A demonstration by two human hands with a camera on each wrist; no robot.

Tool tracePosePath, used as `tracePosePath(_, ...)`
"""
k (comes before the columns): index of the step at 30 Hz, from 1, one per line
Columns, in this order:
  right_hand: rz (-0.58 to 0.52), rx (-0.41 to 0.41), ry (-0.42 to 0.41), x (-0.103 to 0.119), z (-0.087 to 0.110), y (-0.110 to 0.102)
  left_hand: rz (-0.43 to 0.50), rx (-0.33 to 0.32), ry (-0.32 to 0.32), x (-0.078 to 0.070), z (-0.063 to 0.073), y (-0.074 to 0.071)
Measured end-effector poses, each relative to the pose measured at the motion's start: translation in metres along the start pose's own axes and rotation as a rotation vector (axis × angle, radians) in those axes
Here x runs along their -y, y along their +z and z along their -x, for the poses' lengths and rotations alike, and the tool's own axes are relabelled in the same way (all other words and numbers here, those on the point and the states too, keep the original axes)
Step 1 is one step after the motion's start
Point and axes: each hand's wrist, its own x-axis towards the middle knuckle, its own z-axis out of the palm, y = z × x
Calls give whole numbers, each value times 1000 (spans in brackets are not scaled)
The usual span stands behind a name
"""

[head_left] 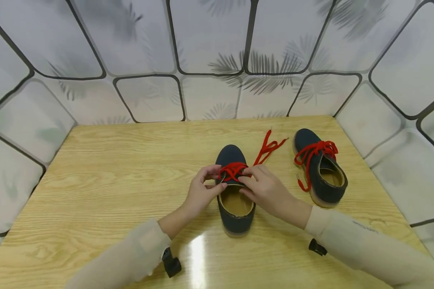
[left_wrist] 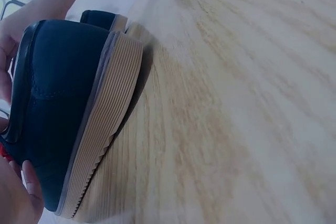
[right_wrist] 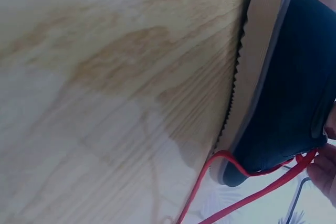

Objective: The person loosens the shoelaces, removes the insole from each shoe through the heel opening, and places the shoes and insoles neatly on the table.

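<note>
A dark navy shoe point(head_left: 236, 222) with a tan lining stands on the table, toe pointing away. Its red shoelace point(head_left: 232, 169) crosses the tongue, and the long loose ends trail to the far right. At the shoe's left side my left hand point(head_left: 201, 190) grips the eyelet edge, thumb by the tongue and fingers along the outside. My right hand point(head_left: 269, 192) pinches the lace at the right eyelets; in the right wrist view its fingertips point(right_wrist: 321, 174) meet the red lace there. The exact hold of the fingertips is partly hidden.
A matching shoe point(head_left: 327, 188) with its red lace tied in a bow stands to the right. The light wooden table point(head_left: 130, 168) extends to the left. Patterned fabric walls point(head_left: 209, 96) rise along the table's back and sides.
</note>
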Motion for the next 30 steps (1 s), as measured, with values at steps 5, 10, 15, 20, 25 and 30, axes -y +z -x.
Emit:
tracePosePath(5,42,40,-4,1,-5,2,20,-22,-56,3,0,2)
tracePosePath(10,38,22,-23,-3,-11,4,13,-31,-83,5,0,1)
tracePosePath(15,40,19,23,-8,-13,4,31,-45,-112,5,0,0)
tracePosePath(20,80,21,53,-12,-12,2,18,-46,-116,2,0,1)
tracePosePath(25,153,31,24,-15,-17,1,-13,-51,-96,-2,-5,2)
tracePosePath(30,188,81,-3,-14,-24,-2,-67,-29,-77,-7,-10,3)
